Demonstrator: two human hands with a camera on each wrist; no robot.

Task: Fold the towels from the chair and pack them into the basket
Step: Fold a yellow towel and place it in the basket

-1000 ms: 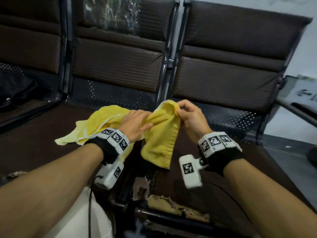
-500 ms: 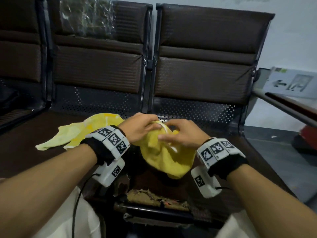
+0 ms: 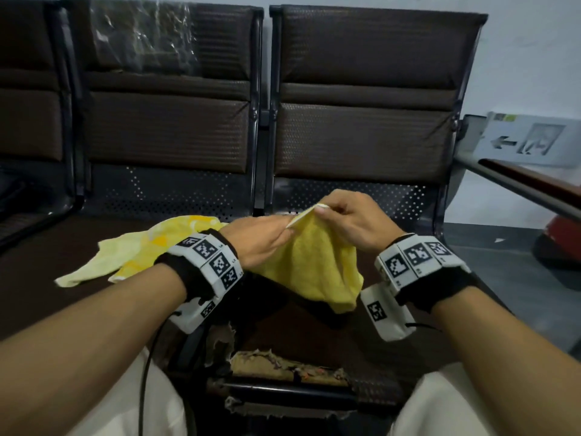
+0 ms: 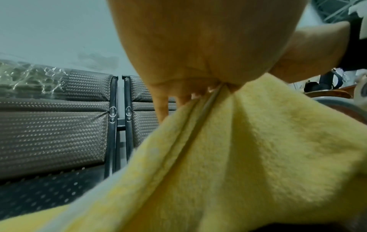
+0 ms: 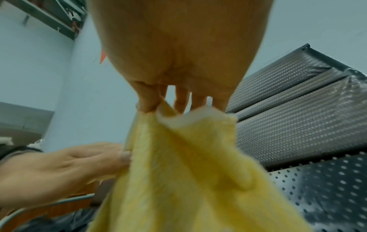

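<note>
A yellow towel [image 3: 314,269] hangs bunched between both hands above the brown chair seat [image 3: 314,338]. My right hand [image 3: 330,212] pinches its upper corner between thumb and forefinger. My left hand [image 3: 276,237] pinches the towel's edge just below and left of that corner. The left wrist view shows the towel [image 4: 248,157] gathered into folds under the left hand's fingertips [image 4: 208,89]; the right wrist view shows the towel [image 5: 188,164] hanging from the right hand's pinch. A second, paler yellow towel [image 3: 135,250] lies crumpled on the seat to the left. No basket is in view.
A row of brown padded chairs with black metal frames [image 3: 261,114] fills the back. The seat's front edge is torn, with foam showing [image 3: 283,363]. A wooden armrest [image 3: 534,180] juts out at right, with a grey signboard [image 3: 531,140] behind it.
The hands drew close together on the bunched towel, then rose; the right hand now pinches one corner higher while the left holds the edge below it. The view has shifted right.
</note>
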